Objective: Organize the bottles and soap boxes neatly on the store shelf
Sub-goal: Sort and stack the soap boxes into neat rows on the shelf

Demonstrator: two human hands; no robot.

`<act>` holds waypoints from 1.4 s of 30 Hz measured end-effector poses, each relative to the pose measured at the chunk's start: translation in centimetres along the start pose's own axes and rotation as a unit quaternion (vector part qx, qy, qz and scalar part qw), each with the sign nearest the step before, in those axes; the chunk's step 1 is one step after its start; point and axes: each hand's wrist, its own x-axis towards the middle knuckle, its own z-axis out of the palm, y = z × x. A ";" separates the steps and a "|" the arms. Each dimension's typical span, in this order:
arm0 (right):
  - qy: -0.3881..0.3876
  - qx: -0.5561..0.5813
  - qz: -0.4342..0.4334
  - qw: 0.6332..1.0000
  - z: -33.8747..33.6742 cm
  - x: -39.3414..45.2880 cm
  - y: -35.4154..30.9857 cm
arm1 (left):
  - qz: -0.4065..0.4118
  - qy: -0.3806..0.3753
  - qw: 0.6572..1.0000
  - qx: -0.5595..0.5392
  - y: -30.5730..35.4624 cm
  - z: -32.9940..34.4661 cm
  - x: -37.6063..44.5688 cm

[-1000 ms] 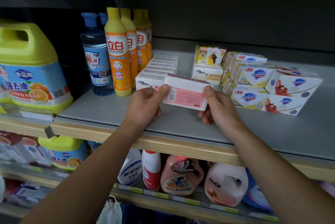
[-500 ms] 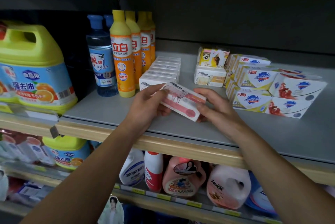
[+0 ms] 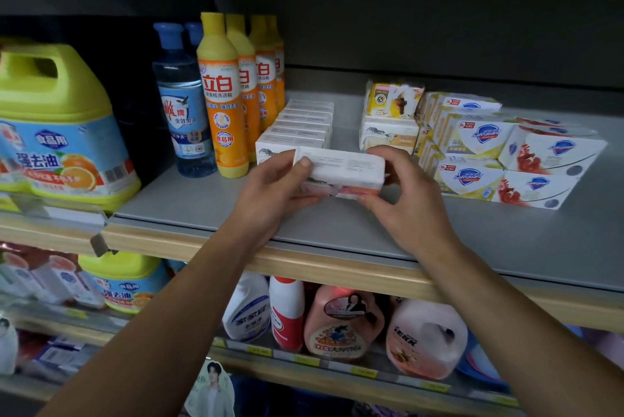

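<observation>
White soap box (image 3: 341, 168) held lengthwise between both hands, lifted just above the grey shelf (image 3: 337, 227). Left hand (image 3: 275, 189) gripping the box's left end, thumb laid across the top edge, fingers curled beneath. Right hand (image 3: 403, 195) pinching the right end, fingers arched over the far corner, thumb under the near one. Box just in front of the row of white boxes (image 3: 300, 128), nearly touching the nearest one.

Turned since half a second ago: then tilted with the pink printed face up, now level with the plain white side on top and the pink showing only along the lower front edge. One second ago, held with the pink barcode face toward the camera.

Left of the row, orange bottles (image 3: 223, 96) lined front to back, with blue-capped clear bottles (image 3: 182, 102) beside them. Further left, a big yellow jug (image 3: 54, 123) on the neighbouring shelf. Right of the hands, a small stack of yellow and white soap packs (image 3: 391, 116), then stacked soap cartons (image 3: 506, 150) with blue shield logos. Below, jugs and bottles (image 3: 341, 322) on the lower shelf, partly hidden behind both forearms.
</observation>
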 end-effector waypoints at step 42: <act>-0.083 -0.125 0.025 0.988 0.2 0.9 -0.2 | 0.029 0.008 0.888 0.459 0.7 -0.1 0.3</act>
